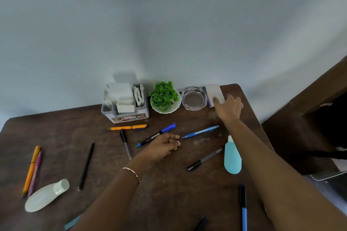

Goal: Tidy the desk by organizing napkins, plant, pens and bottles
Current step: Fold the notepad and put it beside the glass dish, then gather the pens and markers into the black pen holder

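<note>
A dark brown wooden surface (169, 184), dull and scuffed, stands against a pale wall. Four things stand in a row along its back edge. From left to right:

- a boxy grey plastic napkin holder (124, 113), stuffed with folded white napkins (121, 92)
- a small plant (163, 95) with bushy green leaves, in a white scalloped bowl (165, 109)
- a round ashtray (193, 98) of thick clear glass
- a white box (213, 91) with a purple side, near the back right corner

The right hand (228, 107) reaches to the box and grips its near end. The thumb lies on top and the other fingers curl down the box's right side.

The left hand (163, 144) is over the middle of the surface, with its fingers loosely curled and holding nothing. It lies just beside a black marker (156, 134) with a blue cap; whether the two touch is unclear.

Slim pens lie scattered flat across the surface:

- an orange pen (127, 127) just in front of the napkin holder
- a grey pen (125, 143) with a black cap, near the marker
- a blue pen (200, 131) right of the left hand
- a black pencil (86, 166) toward the left
- an orange pen and a pink one side by side near the left edge (31, 169)
- a clear pen with a black cap (205, 158) near the right edge
- a black and blue pen (243, 208) at the front edge

Two smooth plastic bottles lie on their sides. A pale blue bottle (232, 156) with a white cap is near the right edge, just beside the clear pen. A white bottle (47, 195) is near the front left corner.
</note>
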